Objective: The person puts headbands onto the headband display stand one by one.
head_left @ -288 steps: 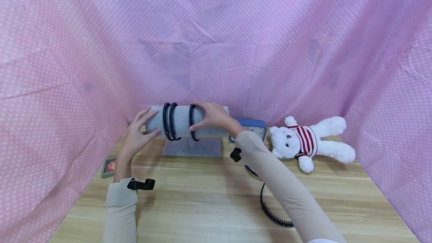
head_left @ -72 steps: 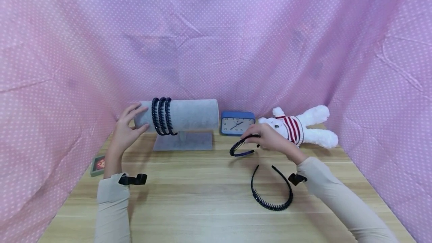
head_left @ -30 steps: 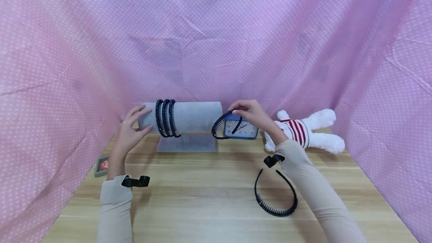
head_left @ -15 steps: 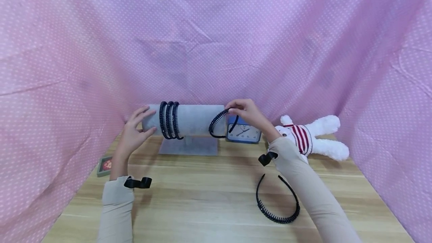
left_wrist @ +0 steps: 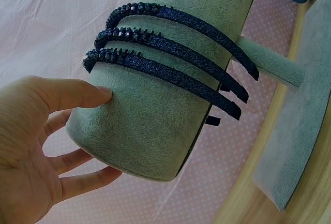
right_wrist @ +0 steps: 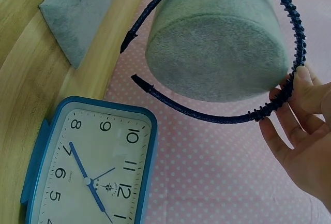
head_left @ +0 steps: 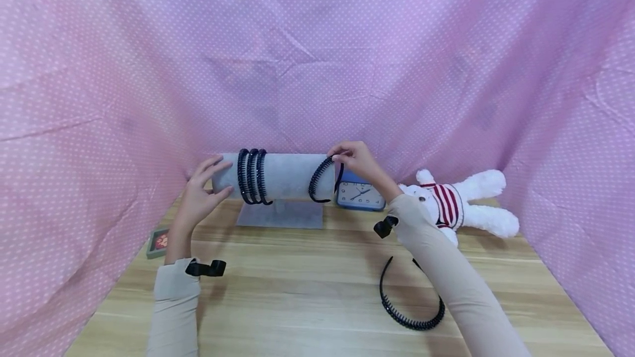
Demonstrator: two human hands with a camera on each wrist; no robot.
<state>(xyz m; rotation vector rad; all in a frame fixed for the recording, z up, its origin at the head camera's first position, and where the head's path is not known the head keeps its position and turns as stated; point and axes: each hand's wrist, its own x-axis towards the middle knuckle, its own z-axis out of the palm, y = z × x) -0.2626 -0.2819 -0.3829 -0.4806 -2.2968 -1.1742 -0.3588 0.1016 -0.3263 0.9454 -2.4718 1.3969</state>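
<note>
left hand [head_left: 198, 194]: thumb and fingers grip the 9 o'clock end of a suede-like grey cylinder [head_left: 292, 175]. at its 3 o'clock end, a dark, toothed, c-shaped headband [right_wrist: 299, 32] tilts, long axis 1-to-7 o'clock; gap faces 9 in right wrist view. right hand [head_left: 358, 160] pinches it, fingertips clamped.

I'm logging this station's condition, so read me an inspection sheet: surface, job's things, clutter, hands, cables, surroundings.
Surface: light wood-grain table.
Job's things: grey display roll on its stand; three dark headbands around it, toward its left end; a held headband, tilted, at its right end; a loose headband lying on the table.
Clutter: blue clock, white plush bear lying down, small green-framed item at left.
Hands: left hand grips the roll's left end; right hand pinches the held headband.
Cables: nothing seen.
Surroundings: pink dotted cloth behind and at both sides.
</note>
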